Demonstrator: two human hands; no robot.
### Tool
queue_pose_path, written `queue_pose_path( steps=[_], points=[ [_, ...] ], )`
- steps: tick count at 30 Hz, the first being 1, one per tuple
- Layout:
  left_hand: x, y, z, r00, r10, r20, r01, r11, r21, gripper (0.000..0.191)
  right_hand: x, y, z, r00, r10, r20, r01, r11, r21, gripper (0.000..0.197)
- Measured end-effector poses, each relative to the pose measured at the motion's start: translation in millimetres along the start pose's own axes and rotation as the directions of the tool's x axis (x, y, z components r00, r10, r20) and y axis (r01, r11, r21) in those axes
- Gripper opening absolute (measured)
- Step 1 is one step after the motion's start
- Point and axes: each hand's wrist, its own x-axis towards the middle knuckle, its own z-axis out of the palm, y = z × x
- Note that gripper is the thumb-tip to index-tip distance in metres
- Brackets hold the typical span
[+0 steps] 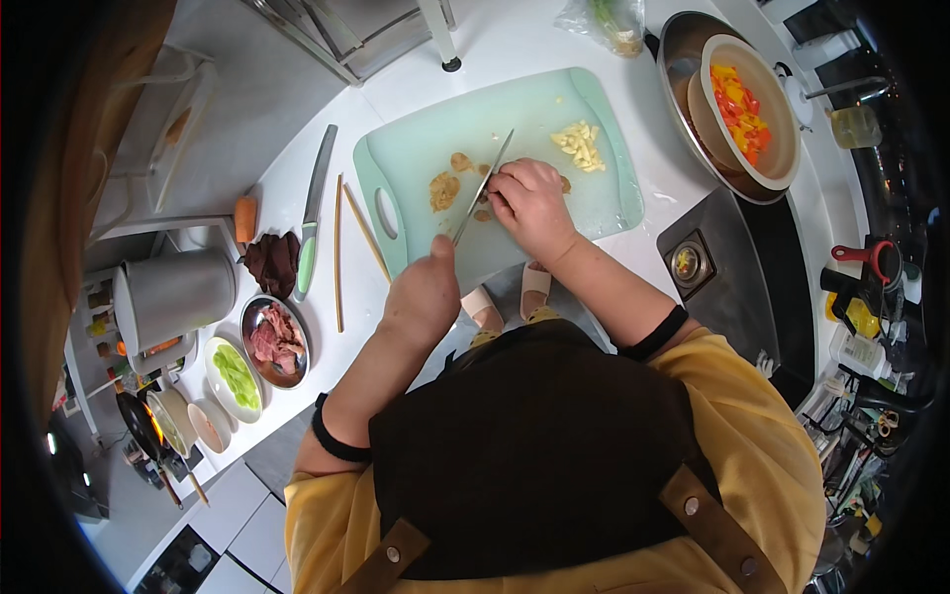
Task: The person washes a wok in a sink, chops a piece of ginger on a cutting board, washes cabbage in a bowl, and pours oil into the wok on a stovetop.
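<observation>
My left hand (424,291) grips the handle of a kitchen knife (484,185), its thumb on top. The blade points up and away over a pale green cutting board (475,122). Just right of the blade, my right hand (531,199) rests on the board with bent fingertips on a small brown piece of food, mostly hidden. Thin brown slices (444,191), of mushroom or ginger, lie left of the blade, and a few small ones are near the fingers. Chopped pale garlic (580,146) is heaped at the board's right side.
On the left are another knife (315,208), chopsticks (339,252), a carrot piece (245,219), dark leafy food (273,263), a bowl of raw meat (276,341) and a dish of green slices (236,379). At right stand a bowl of diced peppers (742,115) and the sink (724,275).
</observation>
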Motion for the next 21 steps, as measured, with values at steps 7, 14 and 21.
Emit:
queue_pose_path(
  steps=[7, 14, 21],
  points=[
    [-43, -30, -7, 0.995, -0.062, -0.081, 0.052, 0.991, -0.121, 0.014, 6, -6, -17, 0.999, 0.037, 0.023, -0.037, 0.999, -0.018, 0.010],
    [-44, -5, -16, 0.998, 0.027, -0.053, -0.029, 0.999, -0.037, 0.014, 4, 0, -11, 1.000, 0.023, -0.008, -0.023, 0.999, -0.025, 0.013],
    [-5, 18, -22, 0.999, 0.023, -0.025, -0.023, 1.000, 0.021, 0.014, 2, 2, -7, 1.000, 0.014, -0.017, -0.015, 0.999, -0.041, 0.014]
  ],
)
